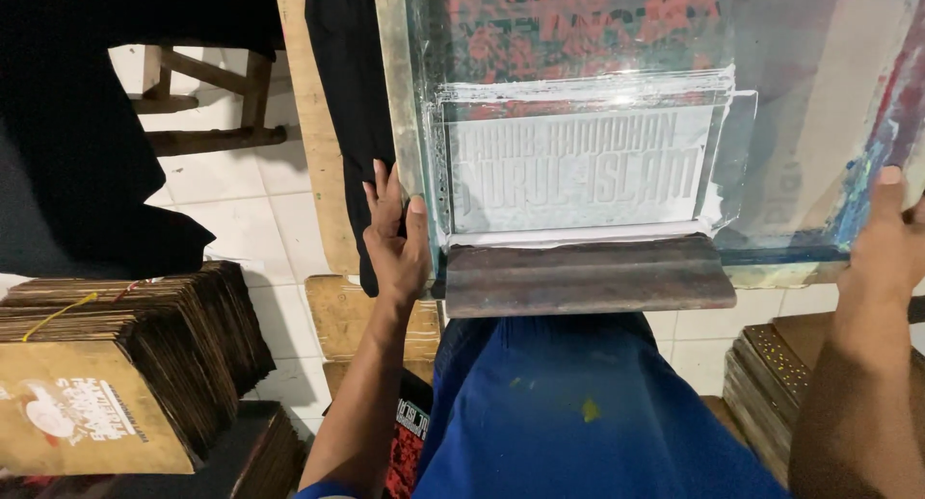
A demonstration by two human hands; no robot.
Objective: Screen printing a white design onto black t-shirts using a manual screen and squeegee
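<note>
- Left hand (pixel 397 237) lies flat, fingers spread, gripping the printing screen's (pixel 617 37) left frame edge.
- Right hand (pixel 888 237) clasps its right edge.
- Squeegee (pixel 586 275) rests along the near edge, unheld.

Stacked brown card bags (pixel 125 364) at left on white tiles (pixel 255 210) (more stacks (pixel 761 374) at right), wooden stool (pixel 207 99) behind.

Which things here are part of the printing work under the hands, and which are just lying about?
In use:
left hand and right hand on the printing screen frame
squeegee at its near edge
black garment under it

Lying about:
stack of brown cardboard sheets
wooden stool
</note>
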